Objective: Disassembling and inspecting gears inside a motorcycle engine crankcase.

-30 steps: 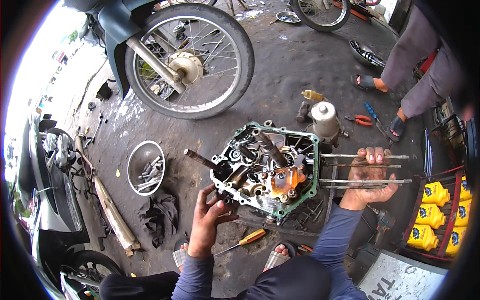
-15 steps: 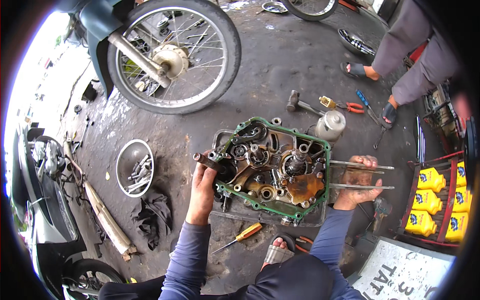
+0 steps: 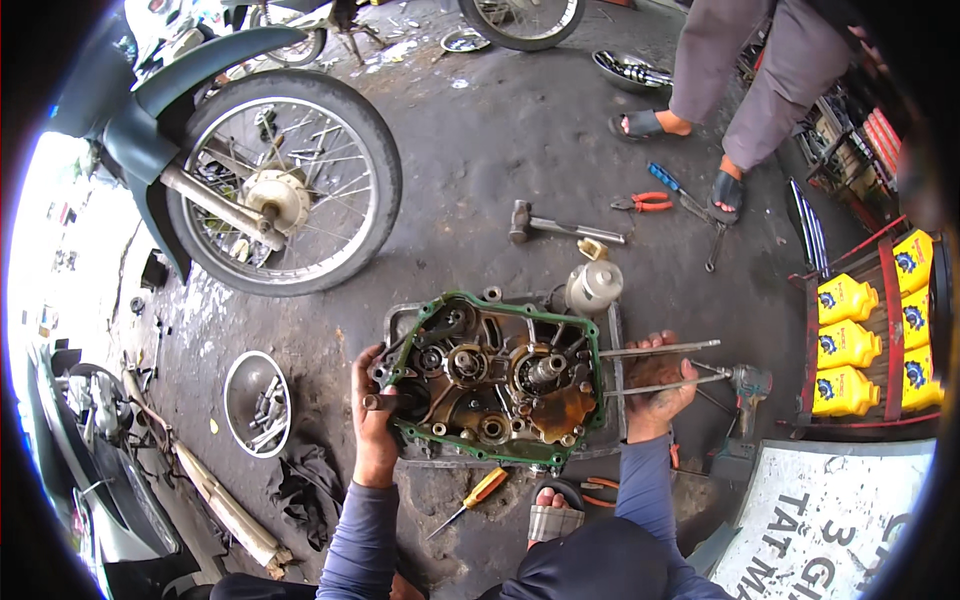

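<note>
An open engine crankcase (image 3: 490, 428), oily inside and edged with green gasket, lies over a dark metal tray (image 3: 612, 440). Gears and shafts show in its cavity. My left hand (image 3: 373, 435) is closed round its left end, beside a protruding shaft (image 3: 376, 402). At the other end, long metal studs (image 3: 665, 349) stick out to the right. My right hand (image 3: 655, 395), blackened with grease, cups them from beneath, its thumb up by the lower stud. What its palm touches is partly hidden.
A hammer (image 3: 570, 228), pliers (image 3: 645, 202) and metal canister (image 3: 594, 286) lie beyond the crankcase; a screwdriver (image 3: 470, 500) lies nearer. A bowl of parts (image 3: 284, 400) and motorbike wheel (image 3: 385, 180) are left. A person's feet (image 3: 727, 195), a power drill (image 3: 748, 395) and yellow bottles (image 3: 850, 345) are right.
The whole view has shifted, bringing the crankcase lower and farther left in the picture. My left hand's fingers now reach farther up round its left end. The right hand stays at the studs.
</note>
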A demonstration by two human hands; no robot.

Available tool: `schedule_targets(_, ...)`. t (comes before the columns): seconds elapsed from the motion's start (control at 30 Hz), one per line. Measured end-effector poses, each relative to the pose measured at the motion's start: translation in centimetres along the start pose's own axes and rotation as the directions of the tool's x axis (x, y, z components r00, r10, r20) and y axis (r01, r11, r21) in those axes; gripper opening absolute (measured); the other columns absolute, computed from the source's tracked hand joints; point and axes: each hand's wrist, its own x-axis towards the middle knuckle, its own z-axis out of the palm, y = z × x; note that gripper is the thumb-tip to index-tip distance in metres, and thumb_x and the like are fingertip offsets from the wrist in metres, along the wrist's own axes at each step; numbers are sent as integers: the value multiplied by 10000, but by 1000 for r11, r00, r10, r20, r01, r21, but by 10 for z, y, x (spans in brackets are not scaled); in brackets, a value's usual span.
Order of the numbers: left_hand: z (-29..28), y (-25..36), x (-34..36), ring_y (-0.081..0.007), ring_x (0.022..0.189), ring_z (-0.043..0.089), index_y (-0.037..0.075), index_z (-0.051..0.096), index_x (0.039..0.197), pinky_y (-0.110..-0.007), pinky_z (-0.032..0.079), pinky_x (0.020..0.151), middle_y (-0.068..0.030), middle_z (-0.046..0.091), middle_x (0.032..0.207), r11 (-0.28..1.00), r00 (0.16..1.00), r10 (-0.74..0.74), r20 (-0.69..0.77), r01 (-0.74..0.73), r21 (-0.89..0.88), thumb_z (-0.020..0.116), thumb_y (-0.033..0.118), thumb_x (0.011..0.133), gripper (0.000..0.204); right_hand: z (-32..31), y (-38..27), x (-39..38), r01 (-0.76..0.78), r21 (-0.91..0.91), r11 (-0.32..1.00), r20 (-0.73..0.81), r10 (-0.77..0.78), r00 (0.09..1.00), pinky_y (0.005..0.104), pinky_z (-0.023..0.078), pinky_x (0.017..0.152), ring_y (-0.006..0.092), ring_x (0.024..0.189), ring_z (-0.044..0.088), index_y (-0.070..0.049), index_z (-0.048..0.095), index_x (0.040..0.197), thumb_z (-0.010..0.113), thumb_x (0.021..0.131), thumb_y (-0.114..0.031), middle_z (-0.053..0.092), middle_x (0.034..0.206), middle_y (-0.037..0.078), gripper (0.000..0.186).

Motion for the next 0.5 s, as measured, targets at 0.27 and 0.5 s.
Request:
schedule_targets(0.27, -20, 5, 7, -189, 1199, 446, 39, 353, 1393, -328, 363, 994, -96, 454, 1286, 998, 980, 56, 192, -58, 4, 562, 171, 873, 576, -7, -6, -15, -123, -267, 956, -17, 123, 992, 442, 413, 1006, 303, 1119, 555, -31, 540, 1245, 479, 858, -419, 606, 1162, 150, 551)
schedule_targets(0.5, -223, 19, -22, -317, 826, 650, 22, 585, 1087, -400, 510, 756, -181, 664, 940, 560, 839, -358, 409, -157, 814, 612, 270, 914, 304, -11, -57, -85, -792, -495, 357, -402, 714, 573, 459, 489, 856, 329, 978, 629, -35, 522, 1274, 430, 923, -476, 649, 1087, 128, 570)
